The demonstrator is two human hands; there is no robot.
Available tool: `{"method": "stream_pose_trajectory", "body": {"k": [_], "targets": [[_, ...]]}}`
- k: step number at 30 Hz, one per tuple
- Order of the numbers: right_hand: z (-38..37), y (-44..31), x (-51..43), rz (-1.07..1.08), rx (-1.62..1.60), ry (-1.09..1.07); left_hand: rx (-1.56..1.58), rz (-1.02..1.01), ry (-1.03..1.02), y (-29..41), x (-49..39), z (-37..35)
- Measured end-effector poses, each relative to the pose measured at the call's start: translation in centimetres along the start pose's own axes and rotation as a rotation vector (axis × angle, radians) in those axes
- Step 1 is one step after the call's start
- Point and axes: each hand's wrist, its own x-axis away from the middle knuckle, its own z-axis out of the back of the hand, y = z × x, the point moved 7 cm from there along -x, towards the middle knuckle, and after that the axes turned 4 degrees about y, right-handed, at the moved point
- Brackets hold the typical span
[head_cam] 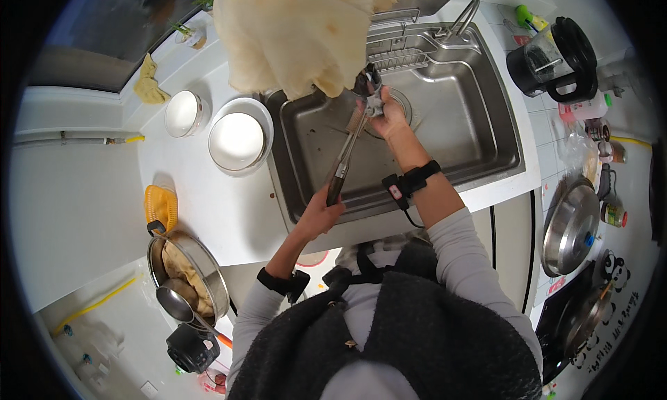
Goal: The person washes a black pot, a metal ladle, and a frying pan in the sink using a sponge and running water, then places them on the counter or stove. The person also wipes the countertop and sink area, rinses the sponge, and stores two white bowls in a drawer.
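My left hand [319, 212] grips the dark handle of a long metal utensil [342, 166], perhaps tongs or a brush, which slants up over the stainless steel sink [323, 139]. My right hand [388, 113] holds a small grey and dark object [373, 100] near the utensil's upper end, above the drain; its exact kind cannot be told. A large cream-coloured furry thing [297, 35] fills the top of the view and hides part of the sink's far left corner. Black straps are on both wrists.
White bowls [237, 141] stand left of the sink, near a yellow cloth [149, 82]. A tap [465, 19] and wire rack [398, 60] are at the far side. A blender jug [552, 61] and large steel lid [572, 228] lie right. A steel pot [216, 275] is lower left.
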Motion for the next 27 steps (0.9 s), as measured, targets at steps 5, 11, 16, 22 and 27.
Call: {"method": "stream_pose_trajectory", "body": {"k": [5,11,16,22,27], "targets": [[2.4,0.0,0.5,0.113,0.179,0.140,0.033,0.058,-0.011,-0.9,-0.1,-2.0],[3.2,0.7,3.3,0.228,0.491,0.206,0.066,0.066,-0.031,-0.4,-0.9,-3.6],[4.8,4.7,6.7,0.109,0.754,0.028,0.277,0.116,-0.035,0.6,-2.5,-3.7],[6.7,-2.4,7.6,0.339,1.647,-0.092,0.312,0.142,-0.113,0.5,-1.8,-3.3],[3.6,-9.3,9.0,0.928,1.913,0.043,0.346,0.143,-0.111,0.4,-0.8,-3.1]]}}
